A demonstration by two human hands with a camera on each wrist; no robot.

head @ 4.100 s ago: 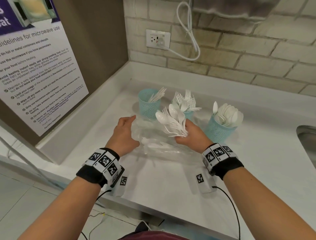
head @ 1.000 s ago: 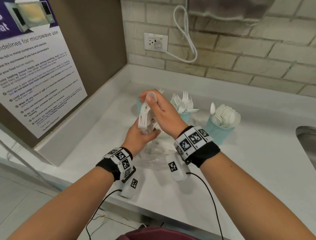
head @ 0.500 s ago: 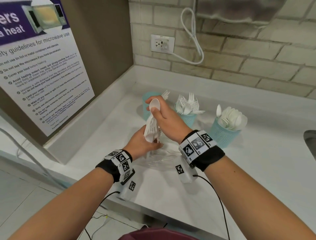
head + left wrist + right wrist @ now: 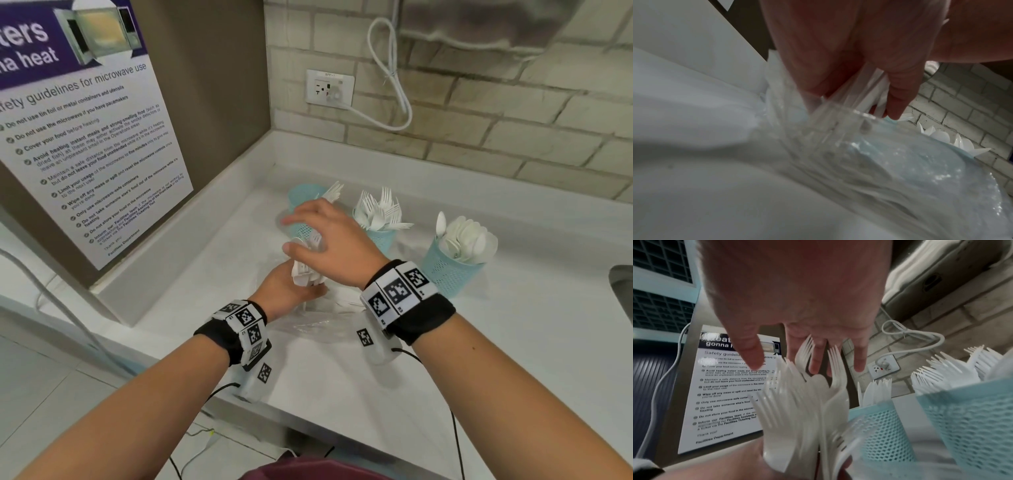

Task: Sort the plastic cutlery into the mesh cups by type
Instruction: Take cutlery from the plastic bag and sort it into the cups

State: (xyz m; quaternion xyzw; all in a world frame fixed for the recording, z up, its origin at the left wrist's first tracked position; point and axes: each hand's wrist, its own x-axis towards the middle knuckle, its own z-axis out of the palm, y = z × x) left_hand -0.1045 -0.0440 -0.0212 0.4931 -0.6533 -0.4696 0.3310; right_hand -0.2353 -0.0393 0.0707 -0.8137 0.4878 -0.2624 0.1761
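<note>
My left hand grips a bundle of white plastic cutlery upright by the handles, just above the counter. The bundle shows mostly fork tines in the right wrist view. My right hand hovers over the bundle's top with its fingers straight and spread, touching the tips. Behind stand three teal mesh cups: the left cup holds knives, the middle cup forks, the right cup spoons. In the left wrist view my fingers curl round the handles.
A crumpled clear plastic bag lies on the white counter under my hands. A poster panel walls the left side. A brick wall with a socket and cable is behind. A sink edge sits far right.
My right hand has let go of the spoon it pinched at the bundle's top and spread its fingers. The left hand keeps hold of the bundle, now a little lower.
</note>
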